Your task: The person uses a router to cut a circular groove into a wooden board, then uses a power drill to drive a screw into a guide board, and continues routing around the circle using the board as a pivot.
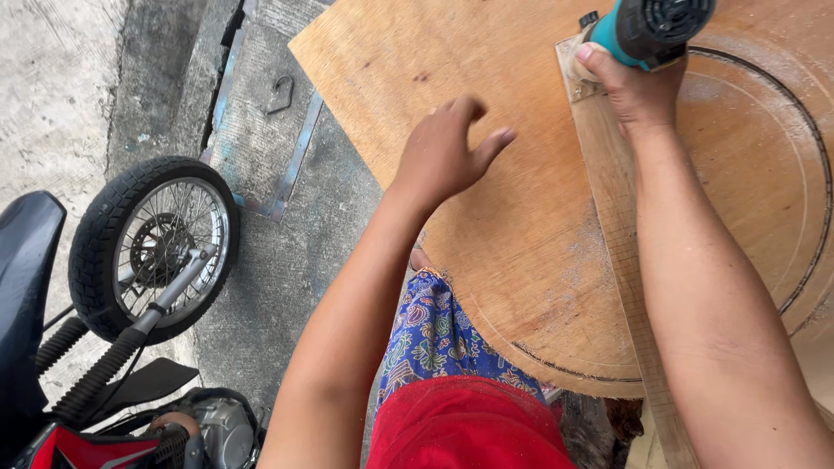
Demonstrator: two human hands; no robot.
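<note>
A large plywood sheet (495, 174) lies in front of me, with a dark circular groove (812, 156) cut into it and sawdust along the cut. My right hand (634, 87) grips a teal and black power tool (651, 30) at the top of the view. The tool sits at the end of a narrow wooden strip (625, 252) that runs down across the sheet under my forearm. My left hand (447, 152) rests flat on the plywood, fingers spread, left of the strip.
A motorcycle front wheel (156, 247) and fork stand at the left on the concrete ground (278, 260). A metal frame strip (295, 165) and a small hook (280, 94) lie on the ground near the sheet's left edge.
</note>
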